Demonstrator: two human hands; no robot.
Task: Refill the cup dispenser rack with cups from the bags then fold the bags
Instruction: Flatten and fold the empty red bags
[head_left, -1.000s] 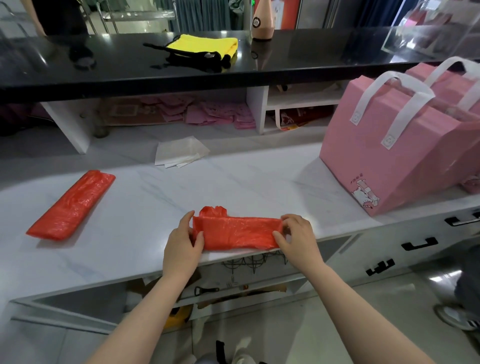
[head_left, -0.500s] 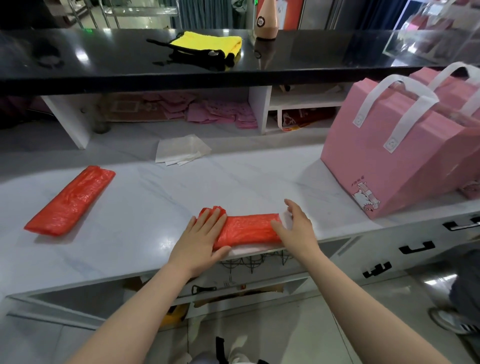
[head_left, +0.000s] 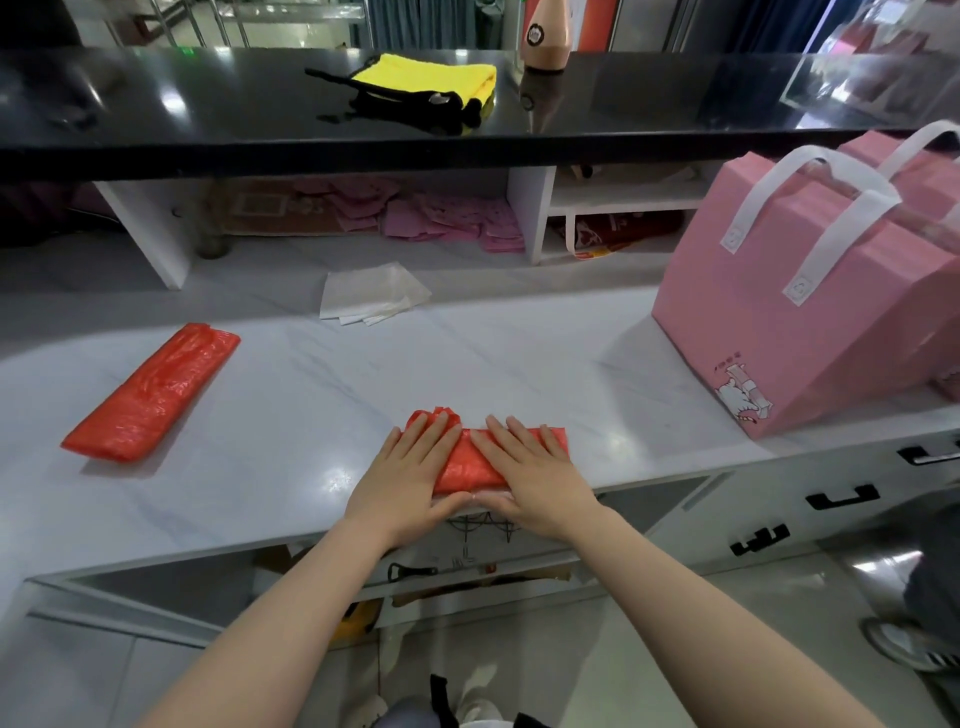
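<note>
A pale marble worktop (head_left: 311, 395) runs under a black upper counter (head_left: 208, 114), with pink carrier bags (head_left: 769, 312) standing at its right end. A folded red bag (head_left: 150, 395) lies well apart to the left, and a small stack of white paper (head_left: 371, 293) sits farther back. At the near edge, the left hand (head_left: 402, 480) and right hand (head_left: 535, 475) lie side by side with straight fingers, each grip wide and flat, pressing down a second red bag (head_left: 467, 462).
</note>
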